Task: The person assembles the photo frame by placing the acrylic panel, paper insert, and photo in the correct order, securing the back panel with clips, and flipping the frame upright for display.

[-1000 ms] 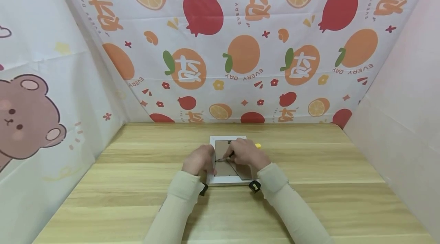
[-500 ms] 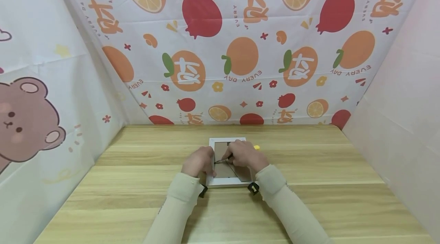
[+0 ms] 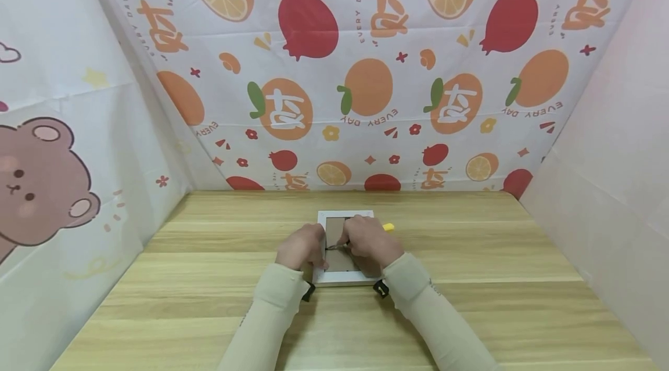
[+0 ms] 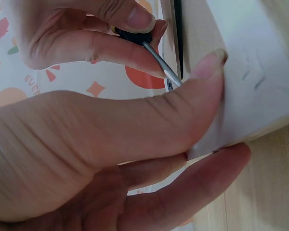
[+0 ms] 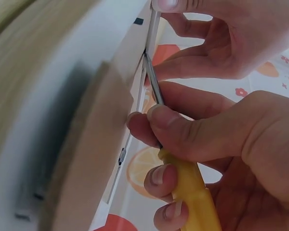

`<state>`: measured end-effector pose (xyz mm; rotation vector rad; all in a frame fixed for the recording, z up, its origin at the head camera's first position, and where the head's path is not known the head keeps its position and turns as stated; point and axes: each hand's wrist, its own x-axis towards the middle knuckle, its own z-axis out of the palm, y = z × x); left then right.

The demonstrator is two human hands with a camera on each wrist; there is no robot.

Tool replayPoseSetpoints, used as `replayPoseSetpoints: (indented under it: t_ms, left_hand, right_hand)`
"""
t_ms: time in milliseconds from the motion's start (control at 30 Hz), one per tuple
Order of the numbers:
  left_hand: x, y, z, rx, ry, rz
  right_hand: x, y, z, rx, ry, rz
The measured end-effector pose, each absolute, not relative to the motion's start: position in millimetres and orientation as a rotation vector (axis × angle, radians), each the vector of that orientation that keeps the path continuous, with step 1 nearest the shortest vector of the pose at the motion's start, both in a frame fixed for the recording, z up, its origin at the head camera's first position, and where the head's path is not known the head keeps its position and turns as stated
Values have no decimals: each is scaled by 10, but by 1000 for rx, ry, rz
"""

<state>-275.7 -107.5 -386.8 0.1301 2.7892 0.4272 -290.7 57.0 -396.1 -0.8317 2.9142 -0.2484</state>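
Note:
A white picture frame (image 3: 334,277) lies back up on the table, its brown backing board (image 3: 335,230) showing. My left hand (image 3: 302,247) grips its left side, thumb (image 4: 149,120) on top of the white border and fingers along the outer edge. In my right hand (image 3: 370,238) is a screwdriver with a yellow handle (image 5: 190,192), held near the collar by thumb and fingers. Its metal shaft (image 5: 154,79) points left, with the tip at the inner left edge of the frame beside the left thumb. A small metal tab (image 5: 122,156) shows farther along the backing's edge.
The wooden table (image 3: 219,278) extends all round the frame. Behind it hangs a fruit-print cloth (image 3: 368,144), and white cloth walls stand at both sides, the left one (image 3: 120,173) with a bear print. Dark wrist-camera pieces (image 3: 381,288) sit by the cuffs.
My right hand has turned slightly and shifted a little left and down, showing more of the yellow handle's end. The tip stays at the left inner edge; the left hand keeps its grip.

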Motion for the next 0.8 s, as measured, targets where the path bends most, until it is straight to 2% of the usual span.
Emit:
replayPoseSetpoints:
  t_ms: [367, 800]
  left_hand:
    - [-2757, -1085, -3867, 120, 2786, 410]
    - [-2752, -1083, -3870, 140, 2786, 444]
  right_hand:
    - [-2910, 606, -3962, -936, 2917, -211]
    - [-2859, 894, -3857, -927, 2867, -531]
